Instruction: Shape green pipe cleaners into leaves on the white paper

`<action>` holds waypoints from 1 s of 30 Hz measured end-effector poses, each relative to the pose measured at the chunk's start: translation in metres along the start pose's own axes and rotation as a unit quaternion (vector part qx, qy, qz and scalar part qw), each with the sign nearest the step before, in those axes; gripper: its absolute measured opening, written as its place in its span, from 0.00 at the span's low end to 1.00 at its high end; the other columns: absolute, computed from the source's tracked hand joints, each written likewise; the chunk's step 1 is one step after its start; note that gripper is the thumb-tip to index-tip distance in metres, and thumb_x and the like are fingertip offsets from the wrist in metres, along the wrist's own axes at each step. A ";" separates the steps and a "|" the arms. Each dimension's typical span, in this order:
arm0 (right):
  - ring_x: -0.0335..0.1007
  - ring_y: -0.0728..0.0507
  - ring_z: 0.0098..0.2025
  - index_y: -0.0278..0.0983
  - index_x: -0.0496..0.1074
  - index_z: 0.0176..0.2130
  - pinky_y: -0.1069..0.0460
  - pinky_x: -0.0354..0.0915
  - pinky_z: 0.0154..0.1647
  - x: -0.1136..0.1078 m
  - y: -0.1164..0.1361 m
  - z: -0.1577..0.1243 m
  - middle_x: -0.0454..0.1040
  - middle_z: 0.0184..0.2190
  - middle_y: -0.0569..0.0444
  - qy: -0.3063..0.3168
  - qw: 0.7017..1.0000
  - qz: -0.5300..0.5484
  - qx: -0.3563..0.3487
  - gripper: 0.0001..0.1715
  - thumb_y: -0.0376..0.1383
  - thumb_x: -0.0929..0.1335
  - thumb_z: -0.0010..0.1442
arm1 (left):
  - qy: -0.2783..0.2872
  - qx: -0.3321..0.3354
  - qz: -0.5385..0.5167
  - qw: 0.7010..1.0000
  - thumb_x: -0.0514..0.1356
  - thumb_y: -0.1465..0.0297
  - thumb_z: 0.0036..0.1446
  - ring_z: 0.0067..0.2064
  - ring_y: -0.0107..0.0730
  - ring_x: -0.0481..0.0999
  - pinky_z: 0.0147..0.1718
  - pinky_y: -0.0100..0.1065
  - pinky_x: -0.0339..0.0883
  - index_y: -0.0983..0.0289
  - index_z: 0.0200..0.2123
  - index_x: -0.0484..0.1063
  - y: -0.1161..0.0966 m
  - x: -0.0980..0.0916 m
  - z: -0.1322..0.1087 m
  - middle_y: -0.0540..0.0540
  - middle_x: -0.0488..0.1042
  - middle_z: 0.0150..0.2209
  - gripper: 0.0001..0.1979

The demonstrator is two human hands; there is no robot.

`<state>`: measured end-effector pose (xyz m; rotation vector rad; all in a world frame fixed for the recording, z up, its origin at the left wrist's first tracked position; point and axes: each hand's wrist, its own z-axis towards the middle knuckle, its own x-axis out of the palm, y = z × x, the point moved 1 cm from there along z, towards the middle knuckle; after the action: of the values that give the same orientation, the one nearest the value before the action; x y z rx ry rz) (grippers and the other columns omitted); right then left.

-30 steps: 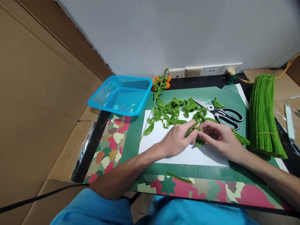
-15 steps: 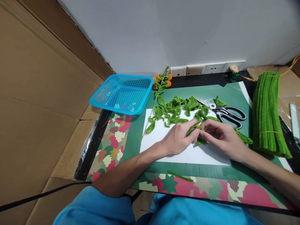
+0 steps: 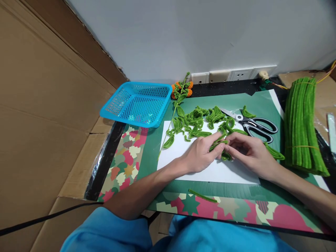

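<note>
Over the white paper (image 3: pixel 194 168), my left hand (image 3: pixel 202 154) pinches a green pipe cleaner bent into a leaf shape (image 3: pixel 215 144). Thumb and fingers of my right hand (image 3: pixel 249 152) close on the same leaf's right end, so the fingertips of both hands nearly meet. Behind them spreads a pile of curled green pipe-cleaner leaves (image 3: pixel 194 119). Scissors (image 3: pixel 252 124) with black and grey handles lie partly opened beyond my right hand. More bent green pieces (image 3: pixel 274 152) sit beside my right wrist. A short straight pipe cleaner (image 3: pixel 202 196) rests near the table's front edge.
A blue mesh basket (image 3: pixel 136 120) stands at the back left. Beside it lies a green stem with orange flowers (image 3: pixel 181 91). On the right is a thick bundle of green pipe cleaners (image 3: pixel 300 129). Wall sockets (image 3: pixel 241 75) with a plug line the back.
Both hands keep nearly the same pinch on the leaf. The whole view has shifted very slightly; nothing else has visibly moved.
</note>
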<state>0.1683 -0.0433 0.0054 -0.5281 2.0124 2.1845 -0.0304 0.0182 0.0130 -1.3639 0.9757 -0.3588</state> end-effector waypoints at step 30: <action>0.73 0.47 0.27 0.40 0.74 0.41 0.53 0.65 0.27 0.000 0.000 -0.001 0.78 0.27 0.58 0.013 1.000 0.000 -0.008 0.12 0.45 0.71 0.72 | 0.000 0.006 0.005 1.000 0.54 0.58 0.75 0.31 0.28 0.74 0.32 0.31 0.61 0.61 0.40 0.66 0.000 0.000 0.000 0.46 0.77 0.30 0.14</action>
<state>0.1686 -0.0438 0.0056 -0.5609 2.0080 2.2070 -0.0306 0.0177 0.0127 -1.3482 0.9798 -0.3564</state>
